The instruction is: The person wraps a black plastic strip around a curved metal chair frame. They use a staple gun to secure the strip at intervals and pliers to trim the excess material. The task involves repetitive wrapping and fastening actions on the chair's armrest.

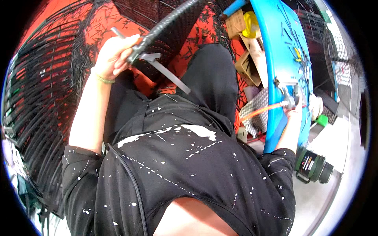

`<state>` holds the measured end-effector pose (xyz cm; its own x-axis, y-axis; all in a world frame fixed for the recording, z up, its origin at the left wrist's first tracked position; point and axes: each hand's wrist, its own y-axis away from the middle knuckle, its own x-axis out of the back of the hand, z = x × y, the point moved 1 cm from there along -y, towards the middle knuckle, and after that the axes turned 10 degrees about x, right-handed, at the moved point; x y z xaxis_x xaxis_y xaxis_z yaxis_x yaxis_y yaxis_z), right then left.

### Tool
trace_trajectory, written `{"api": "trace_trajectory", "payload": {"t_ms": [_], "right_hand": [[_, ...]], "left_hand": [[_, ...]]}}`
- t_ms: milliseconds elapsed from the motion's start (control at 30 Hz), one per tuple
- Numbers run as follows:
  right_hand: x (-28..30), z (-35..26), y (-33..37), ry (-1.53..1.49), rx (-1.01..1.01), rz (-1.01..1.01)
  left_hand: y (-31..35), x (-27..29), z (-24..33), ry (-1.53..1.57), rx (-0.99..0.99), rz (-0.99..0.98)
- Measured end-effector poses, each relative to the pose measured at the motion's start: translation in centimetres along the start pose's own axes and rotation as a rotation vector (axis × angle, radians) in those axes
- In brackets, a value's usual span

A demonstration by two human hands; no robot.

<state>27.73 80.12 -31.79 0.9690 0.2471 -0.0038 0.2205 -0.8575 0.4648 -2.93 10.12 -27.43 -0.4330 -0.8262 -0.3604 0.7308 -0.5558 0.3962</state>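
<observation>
My left hand (pixel 114 57) is pinched round the end of a black wrapped bar (pixel 167 25), the edge of a dark woven panel (pixel 138 11). A flat grey strip (pixel 171 76) hangs from that end across my lap, and a short grey piece (pixel 117 33) pokes out above my fingers. At the right, my right hand (pixel 293 112) is closed round a silver air tool (pixel 290 101) over the blue bench (pixel 277 47). An orange hose (pixel 260 112) runs from the tool toward my lap. The tool's working end is partly hidden.
Black woven strands (pixel 39 90) fill the left side. Black offcuts litter the red floor covering (pixel 100 23) and the blue bench. Brown cardboard boxes (pixel 248 69) and a yellow item (pixel 251 24) lie beside the bench. A green and black cylindrical device (pixel 314 166) is at lower right.
</observation>
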Motion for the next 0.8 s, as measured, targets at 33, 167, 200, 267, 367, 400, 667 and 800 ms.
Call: {"api": "trace_trajectory", "payload": {"t_ms": [33,167,200,267,367,400,667,800], "right_hand": [[0.6,-0.9,-0.7,0.151,0.043,-0.088],[-3.1,-1.4,1.9,0.094,0.113,-0.103],[-3.5,-1.8,2.2,0.053,0.089,-0.129],[-4.1,-2.6,2.7,-0.03,0.038,-0.178],[-4.4,-3.9,2.2,0.137,0.248,-0.329],[-4.8,-3.9,2.0,0.081,0.22,-0.406],[-21.2,0.6,29.2,0.525,0.946,-0.758],[-22.1,2.9,27.8,0.353,0.643,-1.069]], "left_hand": [[0.1,-0.2,0.1,-0.018,-0.017,-0.055],[0.4,-0.5,0.5,-0.048,-0.014,-0.08],[0.2,-0.6,0.4,-0.039,-0.022,-0.085],[-0.1,-0.7,0.1,-0.024,-0.036,-0.098],[-0.3,-1.0,0.2,0.016,-0.026,-0.125],[-0.4,-1.1,0.2,0.03,-0.022,-0.136],[0.3,-0.8,0.1,-0.008,-0.046,-0.105],[0.3,-0.9,0.2,0.013,-0.039,-0.083]]}}
